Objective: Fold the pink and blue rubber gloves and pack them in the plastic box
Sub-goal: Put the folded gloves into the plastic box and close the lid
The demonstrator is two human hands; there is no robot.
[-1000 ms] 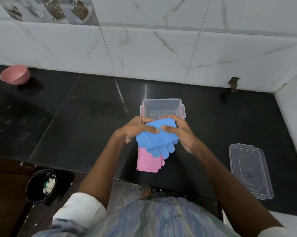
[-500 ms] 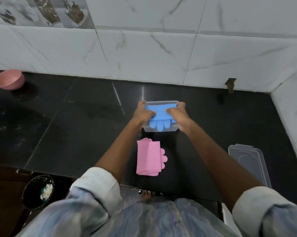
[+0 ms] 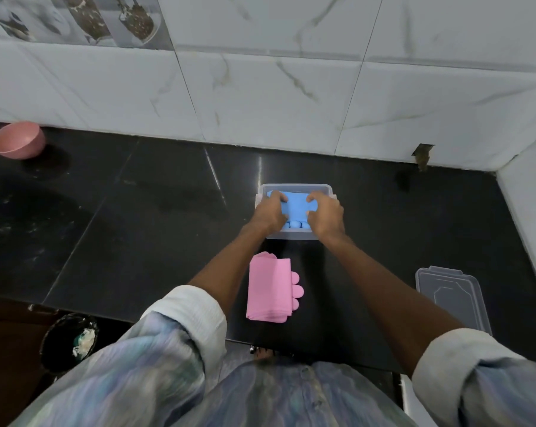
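The folded blue glove (image 3: pixel 297 206) lies inside the clear plastic box (image 3: pixel 296 188) on the black counter. My left hand (image 3: pixel 270 214) grips its left side with curled fingers, and my right hand (image 3: pixel 327 217) grips its right side the same way. Both hands reach down into the box and hide most of the glove; its fingertips show at the near wall. The folded pink glove (image 3: pixel 270 291) lies flat on the counter just in front of the box, fingers pointing right, untouched.
The box's clear lid (image 3: pixel 451 298) lies on the counter at the right. A pink bowl (image 3: pixel 17 143) stands far left by the tiled wall. A dark bin (image 3: pixel 69 340) sits below the counter's front edge at the left. A white wall closes the right side.
Both hands carried the blue glove from above the pink glove forward into the box and have pushed it deeper. The pink glove stayed where it lay.
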